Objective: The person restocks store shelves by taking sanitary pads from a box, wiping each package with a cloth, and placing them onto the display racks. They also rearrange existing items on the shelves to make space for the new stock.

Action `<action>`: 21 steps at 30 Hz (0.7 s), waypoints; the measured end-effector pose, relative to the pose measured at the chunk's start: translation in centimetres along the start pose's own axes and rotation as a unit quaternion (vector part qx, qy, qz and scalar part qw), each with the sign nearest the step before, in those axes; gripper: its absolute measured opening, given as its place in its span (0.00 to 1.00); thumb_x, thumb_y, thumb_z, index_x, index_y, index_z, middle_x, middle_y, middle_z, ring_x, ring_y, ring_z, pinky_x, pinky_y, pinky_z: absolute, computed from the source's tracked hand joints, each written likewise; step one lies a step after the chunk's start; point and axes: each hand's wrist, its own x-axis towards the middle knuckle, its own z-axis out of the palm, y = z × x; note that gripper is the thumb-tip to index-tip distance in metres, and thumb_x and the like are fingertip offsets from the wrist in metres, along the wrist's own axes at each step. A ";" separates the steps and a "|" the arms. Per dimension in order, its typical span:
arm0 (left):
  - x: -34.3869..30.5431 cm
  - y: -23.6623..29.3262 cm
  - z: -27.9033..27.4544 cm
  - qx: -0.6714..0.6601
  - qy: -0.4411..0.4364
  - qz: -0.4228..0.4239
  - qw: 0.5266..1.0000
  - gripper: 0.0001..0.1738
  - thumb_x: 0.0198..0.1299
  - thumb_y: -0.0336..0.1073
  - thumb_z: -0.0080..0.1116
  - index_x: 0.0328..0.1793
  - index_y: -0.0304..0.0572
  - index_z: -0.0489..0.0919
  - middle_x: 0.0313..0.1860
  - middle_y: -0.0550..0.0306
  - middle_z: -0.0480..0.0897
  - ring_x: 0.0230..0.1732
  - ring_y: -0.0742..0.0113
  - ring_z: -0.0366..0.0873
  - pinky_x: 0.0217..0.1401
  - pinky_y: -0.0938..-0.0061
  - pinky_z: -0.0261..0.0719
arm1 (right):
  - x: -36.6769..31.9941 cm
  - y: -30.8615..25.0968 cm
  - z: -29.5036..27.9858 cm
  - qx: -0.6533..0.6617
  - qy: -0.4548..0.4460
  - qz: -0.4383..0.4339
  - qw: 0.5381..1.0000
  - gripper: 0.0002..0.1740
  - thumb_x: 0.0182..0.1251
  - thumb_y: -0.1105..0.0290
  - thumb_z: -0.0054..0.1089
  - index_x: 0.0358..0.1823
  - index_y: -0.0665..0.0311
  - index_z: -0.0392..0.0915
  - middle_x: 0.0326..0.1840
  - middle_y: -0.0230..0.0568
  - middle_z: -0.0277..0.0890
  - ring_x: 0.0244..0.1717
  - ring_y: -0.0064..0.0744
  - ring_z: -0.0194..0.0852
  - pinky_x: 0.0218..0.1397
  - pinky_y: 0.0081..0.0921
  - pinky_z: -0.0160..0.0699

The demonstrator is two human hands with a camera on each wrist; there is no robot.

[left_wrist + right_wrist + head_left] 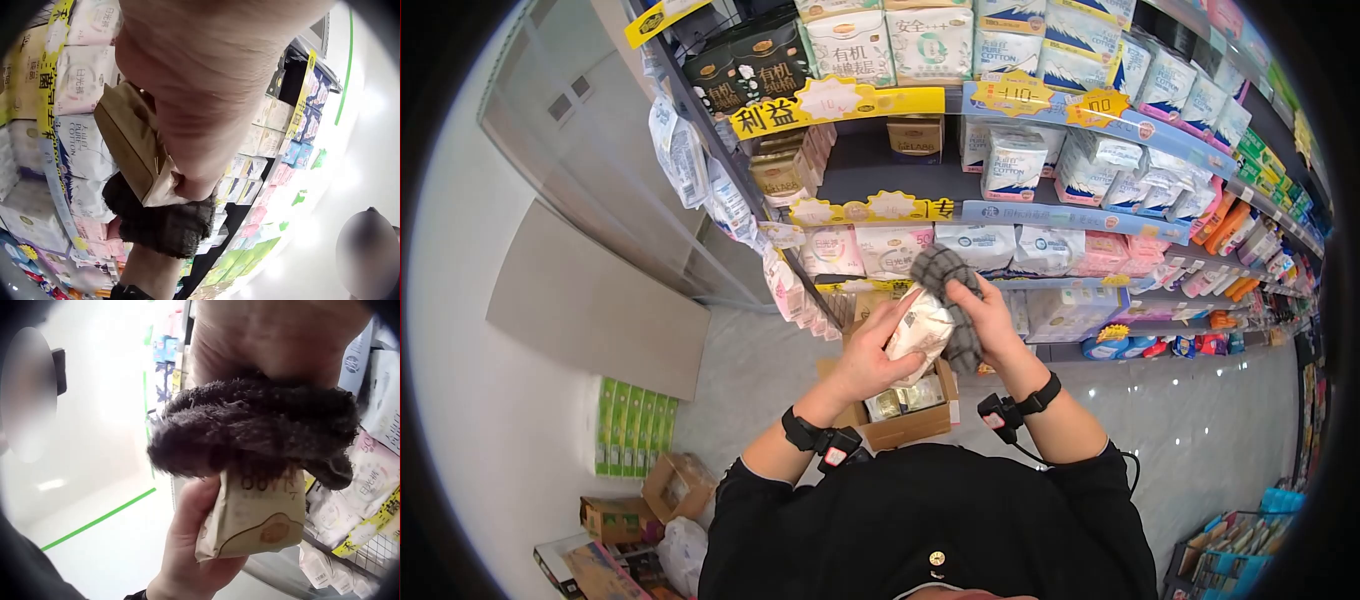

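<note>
In the head view my left hand (874, 352) grips a cream soft pack (924, 335), thumb on the near side and fingers over the top. My right hand (992, 322) holds a dark grey plaid fuzzy cloth (962, 345) against the pack's right side. The left wrist view shows the pack's tan side (128, 134) with the bunched cloth (159, 219) right under its end. From the right wrist, the cloth (250, 425) covers one end of the pack (262, 519), partly hiding its print. Below both hands stands an open cardboard box (910, 432) with gold-and-white packs (905, 400) inside.
Ahead rise store shelves with yellow price strips (840, 112) and rows of packs, including blue-white cotton packs (1012, 165). Hanging packs (675, 150) line the shelf's left end. A grey board (600, 300) leans at left; cartons (678, 485) and a shopping basket (1225, 550) stand lower down.
</note>
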 end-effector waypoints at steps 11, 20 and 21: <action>3.4 -1.8 2.2 0.212 0.115 0.089 0.966 0.60 0.41 0.44 0.72 0.77 0.36 0.48 0.63 0.32 0.63 0.62 0.33 0.64 0.66 0.53 0.65 | -2.8 -0.9 4.4 0.233 0.100 0.186 0.949 0.27 0.76 0.52 0.42 0.66 0.61 0.68 0.62 0.42 0.74 0.60 0.37 0.76 0.62 0.34 0.76; 3.1 -2.4 -0.7 0.058 -0.029 -0.022 0.998 0.67 0.42 0.42 0.71 0.80 0.35 0.35 0.72 0.32 0.58 0.71 0.42 0.60 0.73 0.60 0.58 | 0.2 3.9 0.5 0.218 0.060 0.186 0.956 0.26 0.76 0.54 0.44 0.65 0.65 0.69 0.58 0.43 0.77 0.55 0.36 0.80 0.56 0.33 0.81; 3.3 -2.3 -1.4 -0.014 -0.040 -0.055 0.998 0.68 0.42 0.42 0.72 0.80 0.35 0.33 0.73 0.32 0.58 0.73 0.45 0.58 0.75 0.63 0.55 | 0.1 3.2 0.9 0.197 0.055 0.189 0.960 0.26 0.76 0.55 0.44 0.65 0.65 0.69 0.58 0.43 0.77 0.54 0.35 0.80 0.55 0.32 0.82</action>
